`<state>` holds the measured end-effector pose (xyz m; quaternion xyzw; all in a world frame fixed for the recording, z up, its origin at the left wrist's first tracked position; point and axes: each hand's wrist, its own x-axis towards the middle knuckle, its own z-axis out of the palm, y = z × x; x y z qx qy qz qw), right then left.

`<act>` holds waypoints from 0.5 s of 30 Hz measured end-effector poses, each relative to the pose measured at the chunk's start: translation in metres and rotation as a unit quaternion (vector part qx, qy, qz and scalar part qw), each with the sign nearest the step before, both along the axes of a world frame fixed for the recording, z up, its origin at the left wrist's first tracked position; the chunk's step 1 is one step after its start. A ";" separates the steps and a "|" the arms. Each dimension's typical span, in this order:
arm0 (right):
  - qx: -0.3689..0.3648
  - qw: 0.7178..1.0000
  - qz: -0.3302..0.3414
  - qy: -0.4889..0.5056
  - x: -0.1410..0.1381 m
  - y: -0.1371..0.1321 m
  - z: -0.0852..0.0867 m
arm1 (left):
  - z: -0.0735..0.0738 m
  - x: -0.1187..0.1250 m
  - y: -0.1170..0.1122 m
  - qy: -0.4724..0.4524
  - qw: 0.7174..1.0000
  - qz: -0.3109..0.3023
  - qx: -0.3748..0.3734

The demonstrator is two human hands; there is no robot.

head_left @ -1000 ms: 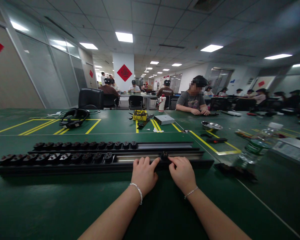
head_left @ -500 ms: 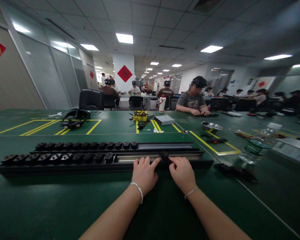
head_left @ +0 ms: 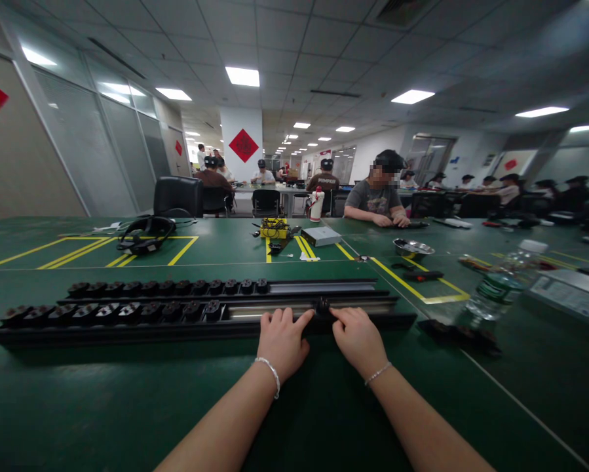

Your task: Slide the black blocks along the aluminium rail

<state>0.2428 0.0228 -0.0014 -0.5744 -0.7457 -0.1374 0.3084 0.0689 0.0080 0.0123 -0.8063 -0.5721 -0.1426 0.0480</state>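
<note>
A long black track rail lies across the table in front of me, its inner channel pale metal. Several round black socket modules sit along its left part. One separate socket module stands in the channel further right, between my two hands. My left hand has its index fingertip against the module's left side, with the other fingers bent over the rail. On the module's right side is the index finger of my right hand, whose other fingers are curled under. Both thumbs are mostly hidden.
Behind lies a second track rail with more modules. At right stand a water bottle, black parts, a metal bowl and a grey box. A headset lies at back left. A person sits opposite.
Both hands stay at the same module, with hardly any finger movement. The whole view has shifted very slightly.
</note>
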 end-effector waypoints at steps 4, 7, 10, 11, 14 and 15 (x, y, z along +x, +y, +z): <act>-0.010 1.000 0.001 -0.004 0.000 0.000 0.001 | 0.000 0.000 0.000 0.002 1.000 -0.002 0.003; -0.013 1.000 -0.003 -0.003 0.000 0.000 0.001 | 0.000 0.000 0.000 0.000 1.000 -0.008 0.012; -0.010 1.000 -0.011 -0.003 0.001 0.000 0.000 | 0.000 -0.001 0.000 0.002 1.000 -0.005 0.010; -0.009 1.000 -0.012 -0.003 0.001 0.001 -0.001 | 0.000 -0.001 0.000 0.002 1.000 -0.004 0.007; -0.008 1.000 -0.010 0.000 0.001 0.001 -0.001 | 0.000 0.000 0.000 0.000 1.000 -0.002 0.001; -0.009 1.000 -0.010 0.002 0.001 0.001 -0.001 | 0.000 0.000 0.000 -0.002 1.000 -0.001 0.000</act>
